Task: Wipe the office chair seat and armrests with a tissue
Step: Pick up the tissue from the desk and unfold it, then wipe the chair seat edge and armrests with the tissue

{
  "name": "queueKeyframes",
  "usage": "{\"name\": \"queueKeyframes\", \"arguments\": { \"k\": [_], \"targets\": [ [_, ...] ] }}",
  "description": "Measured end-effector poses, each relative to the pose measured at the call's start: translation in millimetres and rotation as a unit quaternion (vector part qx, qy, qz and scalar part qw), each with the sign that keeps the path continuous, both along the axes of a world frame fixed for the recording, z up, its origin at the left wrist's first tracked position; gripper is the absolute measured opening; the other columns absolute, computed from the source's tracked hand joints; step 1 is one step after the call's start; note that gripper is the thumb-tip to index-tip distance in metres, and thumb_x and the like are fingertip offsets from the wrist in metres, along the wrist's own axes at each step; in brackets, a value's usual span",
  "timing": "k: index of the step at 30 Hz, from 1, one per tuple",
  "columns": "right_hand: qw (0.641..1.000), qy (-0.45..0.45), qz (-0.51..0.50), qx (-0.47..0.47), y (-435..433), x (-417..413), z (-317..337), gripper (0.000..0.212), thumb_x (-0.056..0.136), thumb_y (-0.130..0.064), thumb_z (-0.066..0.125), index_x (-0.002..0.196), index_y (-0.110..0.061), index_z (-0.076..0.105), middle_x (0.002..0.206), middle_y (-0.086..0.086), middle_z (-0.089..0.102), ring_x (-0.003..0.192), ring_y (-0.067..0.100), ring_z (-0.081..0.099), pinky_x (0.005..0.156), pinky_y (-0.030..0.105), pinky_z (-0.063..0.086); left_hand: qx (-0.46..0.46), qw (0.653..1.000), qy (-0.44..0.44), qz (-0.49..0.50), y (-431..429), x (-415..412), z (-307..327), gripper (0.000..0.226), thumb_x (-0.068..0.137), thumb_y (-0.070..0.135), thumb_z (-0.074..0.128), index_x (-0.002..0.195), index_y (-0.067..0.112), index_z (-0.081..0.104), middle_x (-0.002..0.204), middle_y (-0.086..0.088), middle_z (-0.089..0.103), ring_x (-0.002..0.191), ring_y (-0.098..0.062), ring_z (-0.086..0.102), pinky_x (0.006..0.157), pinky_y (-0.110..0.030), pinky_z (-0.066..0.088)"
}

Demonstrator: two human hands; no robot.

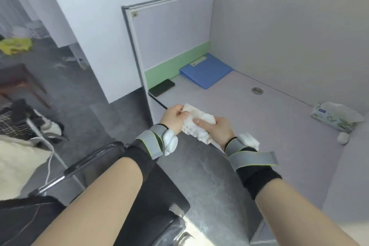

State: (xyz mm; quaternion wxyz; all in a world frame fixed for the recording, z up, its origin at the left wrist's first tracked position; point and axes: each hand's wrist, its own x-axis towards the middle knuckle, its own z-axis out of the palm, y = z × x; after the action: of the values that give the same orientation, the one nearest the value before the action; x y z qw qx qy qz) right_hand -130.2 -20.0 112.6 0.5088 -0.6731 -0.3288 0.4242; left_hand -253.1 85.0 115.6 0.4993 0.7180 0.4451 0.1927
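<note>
Head view: both hands bunch a tissue over the desk edge, above the chair.

The left hand (173, 116) and right hand (216, 129) each pinch the white tissue (196, 124), whose long axis runs from upper left to lower right. Folding it into a firm pad looks wise before reaching the mesh chair seat (159, 195) and the armrest (89, 161).

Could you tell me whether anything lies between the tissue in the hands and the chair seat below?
Nothing visible does. Both the left hand and right hand hold the tissue, and the black seat lies bare beneath the forearms.
</note>
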Motion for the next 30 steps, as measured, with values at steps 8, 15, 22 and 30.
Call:
{"name": "queueKeyframes", "arguments": {
  "k": [8,15,22,30],
  "targets": [
    [0.984,-0.079,0.158,-0.027,16,-125,-10,0.036,0.089,-0.037,0.056,0.092,-0.003,0.067,0.083,0.009,0.071,0.071,0.019,0.066,0.062,0.022,0.052,-0.135,0.971,-0.072,0.185,-34,-154,-2,0.019,0.094,0.004,0.052,0.110,0.005,0.061,0.096,-0.014,0.061,0.089,-0.027,0.061,0.078,-0.039,0.054],
    [0.962,-0.089,0.253,-0.049,0,-247,-48,0.023,0.087,-0.027,0.062,0.094,-0.006,0.067,0.076,0.004,0.066,0.065,0.016,0.060,0.053,0.017,0.046,-0.061,0.954,0.051,0.290,-94,-285,-45,0.034,0.091,0.020,0.062,0.059,0.015,0.051,0.057,0.003,0.047,0.056,-0.010,0.046,0.047,-0.014,0.036],
    [0.935,-0.128,0.314,-0.104,-43,-293,-94,0.025,0.084,-0.030,0.063,0.073,-0.007,0.061,0.060,0.005,0.059,0.046,0.011,0.058,0.040,0.018,0.042,-0.132,0.944,0.074,0.292,-148,-340,-101,0.028,0.081,0.025,0.061,0.095,0.002,0.069,0.082,-0.013,0.064,0.078,-0.026,0.063,0.077,-0.048,0.058],
    [0.902,-0.172,0.354,-0.177,-88,-308,-179,0.026,0.081,-0.029,0.065,0.061,-0.012,0.061,0.056,-0.004,0.050,0.054,0.011,0.046,0.052,0.024,0.035,-0.136,0.942,0.156,0.263,-189,-349,-184,0.021,0.084,0.023,0.065,0.103,0.016,0.071,0.101,-0.008,0.073,0.098,-0.026,0.066,0.085,-0.031,0.053]
  ]
}}
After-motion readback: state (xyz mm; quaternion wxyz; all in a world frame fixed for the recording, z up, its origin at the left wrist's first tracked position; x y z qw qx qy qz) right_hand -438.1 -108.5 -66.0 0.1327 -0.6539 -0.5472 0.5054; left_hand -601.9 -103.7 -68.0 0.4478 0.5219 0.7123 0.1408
